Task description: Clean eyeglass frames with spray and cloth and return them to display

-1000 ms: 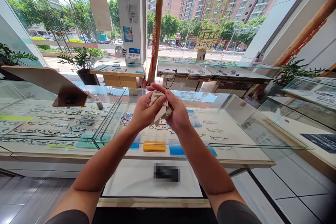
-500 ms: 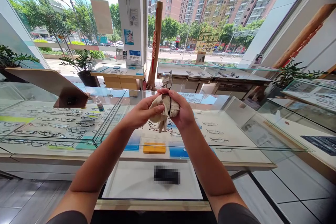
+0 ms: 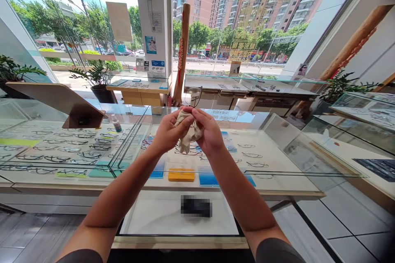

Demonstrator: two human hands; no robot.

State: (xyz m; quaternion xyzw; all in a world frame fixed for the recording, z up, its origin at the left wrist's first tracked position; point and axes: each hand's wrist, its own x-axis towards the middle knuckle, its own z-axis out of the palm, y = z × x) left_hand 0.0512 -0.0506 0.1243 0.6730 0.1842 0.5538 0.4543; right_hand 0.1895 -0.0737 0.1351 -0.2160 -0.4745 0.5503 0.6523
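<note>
Above the glass display counter [image 3: 243, 123], my two hands meet at the fingertips around a crumpled beige cloth [image 3: 184, 144]. My left hand [image 3: 169, 131] is closed, its thumb pressed over the cloth. Closed as well, my right hand [image 3: 210, 131] pinches the cloth from the other side. A pair of thin-rimmed eyeglasses [image 3: 195, 96] sticks up beyond my fingertips, one lens and a dark curved part of the frame showing. The rest of the eyeglasses is hidden by the cloth and my fingers.
A white tray [image 3: 154, 218] holding a blurred black item [image 3: 196, 206] lies nearest me. Under the glass are rows of spectacles [image 3: 89, 154] and a yellow case [image 3: 181, 174]. A small bottle [image 3: 116, 123] and a tilted brown stand [image 3: 82, 113] are on the left.
The eyeglasses have dipped and turned between my fingers. Both hands have drawn closer together and shifted slightly left, and the cloth is bunched differently with its loose end further left.
</note>
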